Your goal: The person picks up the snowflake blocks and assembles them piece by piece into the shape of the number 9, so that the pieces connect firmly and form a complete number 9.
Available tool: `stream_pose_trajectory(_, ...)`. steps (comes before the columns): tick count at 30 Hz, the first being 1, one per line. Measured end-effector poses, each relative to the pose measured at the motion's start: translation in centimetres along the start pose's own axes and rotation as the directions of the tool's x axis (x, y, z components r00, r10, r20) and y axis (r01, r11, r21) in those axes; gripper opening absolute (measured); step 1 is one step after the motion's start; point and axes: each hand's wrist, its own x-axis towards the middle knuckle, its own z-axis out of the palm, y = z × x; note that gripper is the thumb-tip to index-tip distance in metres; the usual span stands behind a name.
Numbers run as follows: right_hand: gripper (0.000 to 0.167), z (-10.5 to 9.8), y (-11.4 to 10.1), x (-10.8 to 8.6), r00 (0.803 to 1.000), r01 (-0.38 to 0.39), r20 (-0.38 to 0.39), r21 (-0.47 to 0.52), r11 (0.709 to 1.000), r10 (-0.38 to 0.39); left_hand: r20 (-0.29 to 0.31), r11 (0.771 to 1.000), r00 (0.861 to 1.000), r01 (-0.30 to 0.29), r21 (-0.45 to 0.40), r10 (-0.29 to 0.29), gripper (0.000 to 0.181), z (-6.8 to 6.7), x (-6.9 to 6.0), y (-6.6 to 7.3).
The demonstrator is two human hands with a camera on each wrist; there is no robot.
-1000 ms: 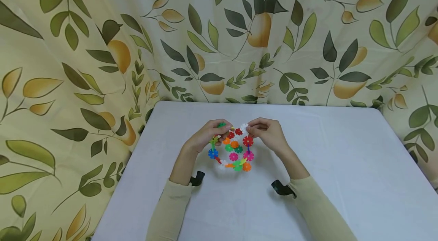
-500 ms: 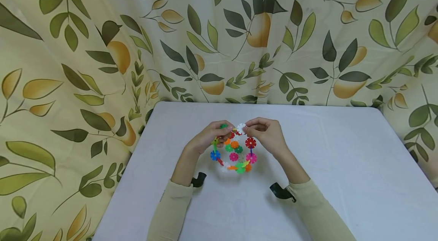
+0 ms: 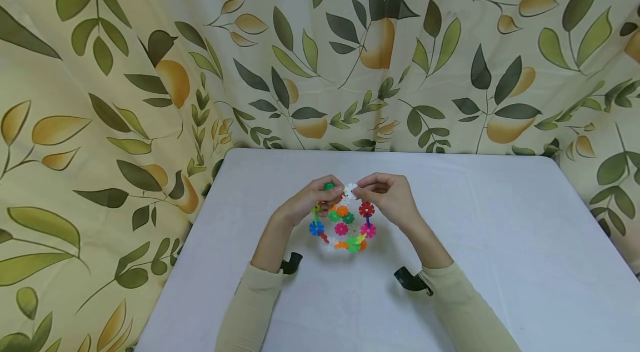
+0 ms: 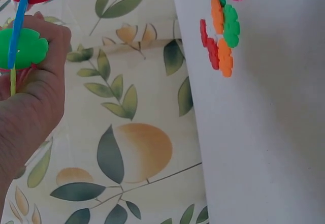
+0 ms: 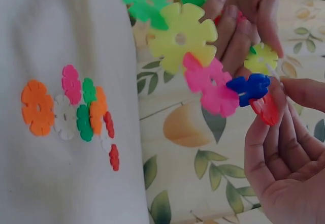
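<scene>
A chain of interlocked plastic flower-shaped discs hangs in a loop between my hands, with a blue disc [image 3: 316, 228], a green disc [image 3: 354, 245] and a pink disc [image 5: 212, 88] among its links. My left hand [image 3: 311, 197] grips one end, where a green disc [image 4: 23, 49] shows beside the fist. At the other end, beyond a red disc [image 3: 366, 209], my right hand [image 3: 392, 196] pinches a white disc [image 3: 350, 191] between thumb and fingers. This white disc stands close to a yellow disc [image 5: 260, 59] by the left fingertips; whether they interlock I cannot tell.
Several loose flower discs lie on the white table [image 3: 480, 230] below the loop, including a pink disc [image 3: 341, 229] and an orange disc [image 5: 37, 107]. A leaf-patterned curtain [image 3: 320, 52] stands behind the table's far edge.
My right hand has brought the white disc a little left, closer to the left fingertips. The left hand and the hanging chain have shifted slightly right.
</scene>
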Motion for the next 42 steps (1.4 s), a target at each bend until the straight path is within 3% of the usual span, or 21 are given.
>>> stream_pose_trajectory(10,0.014,0.5,0.1,-0.1,1.0,-0.005,-0.007,-0.001,1.0,0.005,0.037,1.0,0.999,0.024,0.01,-0.024,0.023,0.2,0.3,-0.6)
stream_pose_trajectory(19,0.024,0.7,0.4,0.4,1.0,0.022,0.014,0.019,1.0,-0.022,-0.046,1.0,0.999,-0.001,0.023,0.002,0.026,-0.3,0.0,0.0)
stream_pose_trajectory(25,0.041,0.3,2.0,1.5,0.998,-0.019,-0.06,0.1,0.995,0.025,-0.086,1.0,0.996,-0.016,-0.023,0.014,0.021,-0.8,-0.2,0.1)
stream_pose_trajectory(28,0.035,0.4,3.8,2.4,0.996,-0.074,-0.057,-0.044,0.996,0.071,-0.105,1.0,0.994,-0.012,-0.024,0.01,0.029,-1.1,-0.3,0.2)
stream_pose_trajectory(30,0.027,0.6,5.0,2.8,0.996,-0.087,-0.005,-0.198,0.976,0.088,-0.111,1.0,0.994,-0.008,-0.016,0.006,0.033,-1.1,-0.4,0.3)
stream_pose_trajectory(33,0.024,1.4,6.4,3.4,0.988,-0.055,0.107,-0.425,0.903,0.111,-0.113,1.0,0.993,-0.023,0.001,0.023,0.036,-1.3,-0.6,0.4)
stream_pose_trajectory(35,0.029,2.0,6.8,3.6,0.975,0.002,0.193,-0.514,0.858,0.113,-0.114,0.999,0.993,-0.036,0.007,0.036,0.035,-1.3,-0.6,0.4)
stream_pose_trajectory(39,0.03,3.3,7.1,3.6,0.962,0.08,0.259,-0.577,0.813,0.089,-0.114,0.999,0.992,-0.049,0.004,0.049,0.028,-1.4,-0.7,0.5)
stream_pose_trajectory(42,0.022,3.8,7.1,3.4,0.968,0.082,0.243,-0.541,0.837,0.062,-0.108,0.999,0.993,-0.044,-0.015,0.043,0.024,-1.5,-0.8,0.5)
